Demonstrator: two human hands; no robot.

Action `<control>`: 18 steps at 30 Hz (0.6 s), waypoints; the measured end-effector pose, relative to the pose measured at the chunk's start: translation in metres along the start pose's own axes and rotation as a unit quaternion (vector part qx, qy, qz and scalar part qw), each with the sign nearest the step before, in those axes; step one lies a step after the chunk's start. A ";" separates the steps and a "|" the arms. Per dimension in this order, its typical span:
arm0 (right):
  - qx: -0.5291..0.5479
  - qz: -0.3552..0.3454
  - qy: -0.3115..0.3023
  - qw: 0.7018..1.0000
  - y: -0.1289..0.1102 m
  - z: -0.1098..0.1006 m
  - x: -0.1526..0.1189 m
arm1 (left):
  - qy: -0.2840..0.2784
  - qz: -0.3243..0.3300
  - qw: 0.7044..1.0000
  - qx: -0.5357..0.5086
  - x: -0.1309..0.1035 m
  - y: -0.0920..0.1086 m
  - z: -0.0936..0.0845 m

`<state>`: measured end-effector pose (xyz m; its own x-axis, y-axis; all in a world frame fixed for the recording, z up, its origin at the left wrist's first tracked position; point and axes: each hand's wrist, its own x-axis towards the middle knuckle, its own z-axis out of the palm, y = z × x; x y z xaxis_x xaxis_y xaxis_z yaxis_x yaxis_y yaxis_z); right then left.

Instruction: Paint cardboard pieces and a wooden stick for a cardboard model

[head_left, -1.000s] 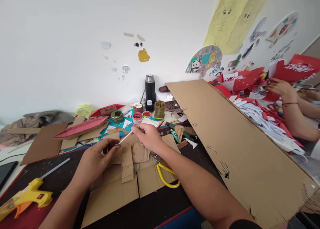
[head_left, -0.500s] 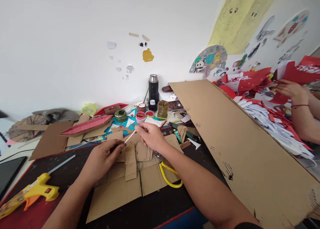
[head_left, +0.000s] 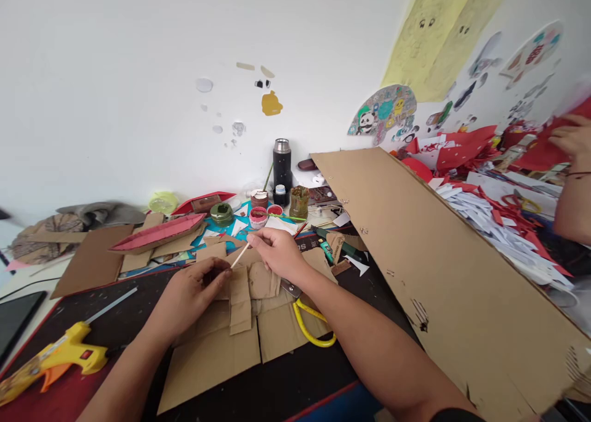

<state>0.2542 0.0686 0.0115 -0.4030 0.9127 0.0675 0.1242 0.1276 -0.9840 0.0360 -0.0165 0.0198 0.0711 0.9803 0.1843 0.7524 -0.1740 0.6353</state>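
Note:
A thin pale wooden stick (head_left: 239, 255) slants between my two hands above the cardboard pieces. My left hand (head_left: 196, 290) pinches its lower end between thumb and fingers. At the upper end, my right hand (head_left: 273, 250) grips it with thumb and forefinger. Beneath them lie flat brown cardboard sheets (head_left: 217, 360) and a small folded cardboard strip (head_left: 240, 302). Scissors with yellow handles (head_left: 311, 333) rest by my right forearm, their blades partly hidden by cardboard and my wrist.
On the left lies a yellow glue gun (head_left: 74, 351). Behind my hands are a pink cardboard boat (head_left: 159, 233), paint jars (head_left: 222, 213) and a black thermos (head_left: 282, 167). A large cardboard sheet (head_left: 415, 256) leans at right; beyond it, another person's hand (head_left: 572, 139) holds red material.
My hands stay almost in place with the stick between them. The view has shifted slightly, and the other person's hand has moved up and to the right.

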 end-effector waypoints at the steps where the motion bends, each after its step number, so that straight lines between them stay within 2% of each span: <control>1: 0.007 0.003 -0.003 1.000 0.000 0.000 0.000 | 0.004 -0.002 1.000 0.001 0.000 -0.001 0.000; 8: 0.062 0.019 -0.013 0.998 -0.002 -0.001 0.002 | 0.009 -0.001 1.000 -0.005 0.000 -0.001 -0.001; 18: 0.025 0.012 0.008 1.000 -0.001 -0.001 0.002 | -0.014 -0.001 0.999 -0.030 0.000 0.001 0.001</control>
<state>0.2546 0.0710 0.0125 -0.3850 0.9218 0.0457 0.0874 0.0857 -0.9925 0.0373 -0.0170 0.0195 0.0897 0.9826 0.1624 0.7114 -0.1773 0.6800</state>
